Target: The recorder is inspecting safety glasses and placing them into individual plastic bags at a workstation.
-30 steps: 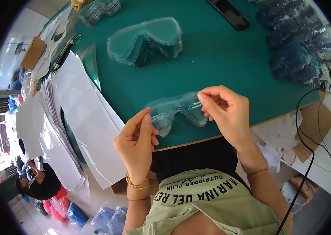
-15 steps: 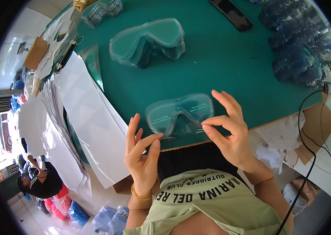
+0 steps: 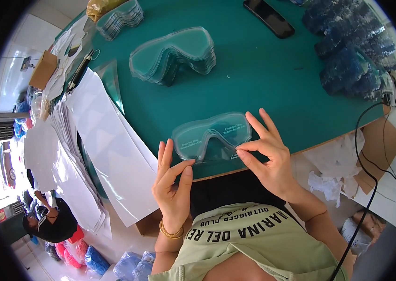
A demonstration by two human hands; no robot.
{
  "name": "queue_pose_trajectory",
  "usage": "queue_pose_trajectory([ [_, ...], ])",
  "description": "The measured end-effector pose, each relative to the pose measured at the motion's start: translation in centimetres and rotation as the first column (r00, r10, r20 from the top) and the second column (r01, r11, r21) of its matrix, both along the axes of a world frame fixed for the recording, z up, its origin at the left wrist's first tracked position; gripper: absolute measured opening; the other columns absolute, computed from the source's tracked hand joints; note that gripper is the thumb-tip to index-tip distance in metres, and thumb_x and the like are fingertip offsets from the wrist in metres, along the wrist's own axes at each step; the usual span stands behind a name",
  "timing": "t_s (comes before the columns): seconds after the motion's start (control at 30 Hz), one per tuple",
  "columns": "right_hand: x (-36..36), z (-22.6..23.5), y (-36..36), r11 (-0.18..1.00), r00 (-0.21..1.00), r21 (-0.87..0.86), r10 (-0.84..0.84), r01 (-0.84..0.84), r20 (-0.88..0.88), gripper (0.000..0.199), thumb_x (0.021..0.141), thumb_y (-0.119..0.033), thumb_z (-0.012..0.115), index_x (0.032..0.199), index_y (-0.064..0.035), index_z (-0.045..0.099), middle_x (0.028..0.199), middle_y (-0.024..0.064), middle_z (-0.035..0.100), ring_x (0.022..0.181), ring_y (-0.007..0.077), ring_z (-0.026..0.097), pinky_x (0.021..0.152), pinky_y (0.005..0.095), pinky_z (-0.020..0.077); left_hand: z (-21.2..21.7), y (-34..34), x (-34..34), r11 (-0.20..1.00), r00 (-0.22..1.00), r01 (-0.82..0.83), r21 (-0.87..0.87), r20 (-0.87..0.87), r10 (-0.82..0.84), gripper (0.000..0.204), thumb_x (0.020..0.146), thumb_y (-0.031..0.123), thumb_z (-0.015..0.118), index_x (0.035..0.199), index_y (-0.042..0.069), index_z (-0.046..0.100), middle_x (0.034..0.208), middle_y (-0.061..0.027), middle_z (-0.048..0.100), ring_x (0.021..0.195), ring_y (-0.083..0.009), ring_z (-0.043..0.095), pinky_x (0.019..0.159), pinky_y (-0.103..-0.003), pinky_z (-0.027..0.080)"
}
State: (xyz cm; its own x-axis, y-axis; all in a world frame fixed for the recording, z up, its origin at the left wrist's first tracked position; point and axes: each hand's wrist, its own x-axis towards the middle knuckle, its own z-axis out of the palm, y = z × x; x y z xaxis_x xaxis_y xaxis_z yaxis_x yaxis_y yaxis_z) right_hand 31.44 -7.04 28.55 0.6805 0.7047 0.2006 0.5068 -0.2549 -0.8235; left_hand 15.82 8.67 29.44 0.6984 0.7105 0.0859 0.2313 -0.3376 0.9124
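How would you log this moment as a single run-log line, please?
left hand: pinching lens edge | right hand: pinching lens edge | clear goggle lens: flat on green table | lens stack: behind

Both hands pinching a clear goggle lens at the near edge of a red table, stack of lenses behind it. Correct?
Not quite: the table is green, not red, as the head view shows. Otherwise yes: left hand and right hand pinch the goggle lens; stack of lenses behind.

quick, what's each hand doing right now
Left hand: pinching the near left edge of the clear goggle lens.
Right hand: pinching its near right edge.
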Motion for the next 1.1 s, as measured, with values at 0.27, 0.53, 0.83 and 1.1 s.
queue_pose_trajectory([
  [0.27,0.3,0.2,0.1,0.999,1.000,0.042,0.007,-0.007,0.002,0.006,0.083,-0.011,0.075,0.086,-0.0065,0.073,0.138,0.0225,0.053,0.140,0.0427,0.034,0.107,0.0450,0.0383,0.2,0.1,0.0,0.997,0.997,0.005,-0.072,0.074,0.000,0.015,0.086,-0.001,0.062,0.096,-0.002,0.074,0.142,-0.0252,0.049,0.142,-0.0379,0.033,0.114,-0.044,0.030],
  [0.53,0.2,0.9,-0.3,0.999,0.999,0.049,0.019,-0.017,-0.043,0.007,0.084,-0.012,0.073,0.087,-0.0049,0.072,0.138,0.0232,0.054,0.142,0.0427,0.030,0.111,0.0474,0.0316,1.5,-0.6,-0.6,0.989,0.995,-0.001,-0.148,0.097,0.015,0.014,0.087,-0.002,0.062,0.095,-0.005,0.073,0.142,-0.0270,0.047,0.142,-0.0374,0.033,0.113,-0.043,0.031],
  [0.83,0.2,0.5,-0.2,1.000,0.999,0.025,0.013,-0.013,-0.029,0.008,0.083,-0.013,0.075,0.087,-0.0063,0.073,0.136,0.0226,0.055,0.139,0.0429,0.036,0.107,0.0461,0.0377,0.7,-0.8,-0.6,0.980,0.996,-0.023,-0.196,0.078,0.038,0.014,0.089,0.000,0.063,0.097,-0.004,0.073,0.142,-0.0260,0.048,0.141,-0.0371,0.035,0.113,-0.042,0.032],
  [1.1,0.6,3.8,-0.1,1.000,0.985,-0.027,-0.011,0.016,0.172,0.007,0.081,-0.009,0.074,0.086,-0.0056,0.074,0.134,0.0200,0.057,0.130,0.0375,0.048,0.105,0.0447,0.0397,2.1,-0.6,-0.4,0.997,0.999,-0.047,0.057,0.027,0.046,0.013,0.086,-0.003,0.060,0.092,-0.004,0.071,0.136,-0.0228,0.055,0.130,-0.0326,0.049,0.102,-0.040,0.042],
])
